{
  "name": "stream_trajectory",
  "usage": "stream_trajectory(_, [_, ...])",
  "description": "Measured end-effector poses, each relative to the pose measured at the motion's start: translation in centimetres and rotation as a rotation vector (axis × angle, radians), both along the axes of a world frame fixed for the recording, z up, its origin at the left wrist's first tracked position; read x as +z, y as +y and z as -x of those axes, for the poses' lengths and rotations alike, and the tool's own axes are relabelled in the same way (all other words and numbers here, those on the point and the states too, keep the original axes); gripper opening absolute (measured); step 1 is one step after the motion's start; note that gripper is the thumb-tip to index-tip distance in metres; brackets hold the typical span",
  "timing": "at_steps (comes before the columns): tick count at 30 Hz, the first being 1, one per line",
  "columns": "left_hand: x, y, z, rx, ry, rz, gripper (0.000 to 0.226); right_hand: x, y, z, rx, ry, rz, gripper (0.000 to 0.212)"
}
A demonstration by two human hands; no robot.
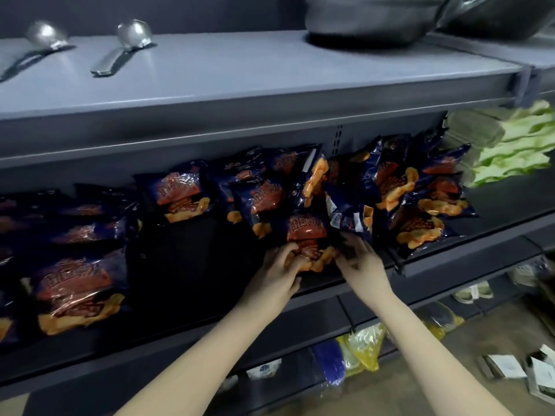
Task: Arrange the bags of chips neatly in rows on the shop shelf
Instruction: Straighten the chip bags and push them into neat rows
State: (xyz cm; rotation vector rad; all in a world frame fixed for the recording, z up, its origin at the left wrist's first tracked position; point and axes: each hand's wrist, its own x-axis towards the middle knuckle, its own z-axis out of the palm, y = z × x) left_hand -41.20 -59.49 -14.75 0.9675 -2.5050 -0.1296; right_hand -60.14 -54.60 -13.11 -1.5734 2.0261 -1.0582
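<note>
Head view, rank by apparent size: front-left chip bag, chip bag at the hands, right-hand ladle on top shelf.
1. Front-left chip bag: largest, but also nearest the camera.
2-3. Bag at the hands and ladle: about alike. The ladle is longer but thinner and the bag is partly covered, so they are not ranked.

Two silver metal ladles (126,46). Over a dozen dark-blue foil chip bags with orange print (180,193), exact number unclear. Two bare hands: left hand (280,267), right hand (362,259).

Dark object (369,22) cropped above, leftmost chip bags (7,219) cropped
</note>
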Motion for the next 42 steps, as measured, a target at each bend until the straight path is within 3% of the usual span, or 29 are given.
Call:
stream_trajectory(6, [-1.3, 0.9, -4.6, -0.009, -0.017, -0.002, 0.06, 0.4, -2.0, -4.0, 0.014, -0.271, -0.134, 0.065])
stream_trajectory(8, [-1.3, 1.1, -6.5, 0.048, 0.012, -0.035, 0.055, 0.6, -2.6, -5.6, 0.079, -0.279, -0.15, 0.052])
stream_trajectory(10, [-1.1, 1.4, -8.1, 0.08, -0.018, 0.022, 0.062, 1.0, -3.2, -7.2, 0.178, -0.315, -0.157, 0.026])
stream_trajectory(12, [-1.1, 1.5, -9.8, 0.112, -0.022, 0.029, 0.065, 1.4, -3.8, -8.8, 0.264, -0.34, -0.161, 0.013])
stream_trajectory(18, [-1.1, 1.6, -13.8, 0.251, -0.014, 0.077, 0.053, 1.1, -6.8, -13.1, 0.347, -0.314, -0.117, 0.028])
stream_trajectory(24, [-2.2, 1.6, -16.7, 0.355, -0.056, 0.169, 0.027, 1.0, -9.9, -17.4, 0.235, -0.335, -0.075, 0.031])
stream_trajectory(31, [-3.5, 1.2, -17.1, 0.429, -0.147, 0.044, 0.046, 1.5, -13.3, -21.0, 0.159, -0.293, -0.12, 0.032])
stream_trajectory(42, [-3.4, 1.1, -17.1, 0.43, -0.172, 0.062, 0.047, 0.5, -16.1, -22.6, 0.043, -0.294, -0.104, 0.033])
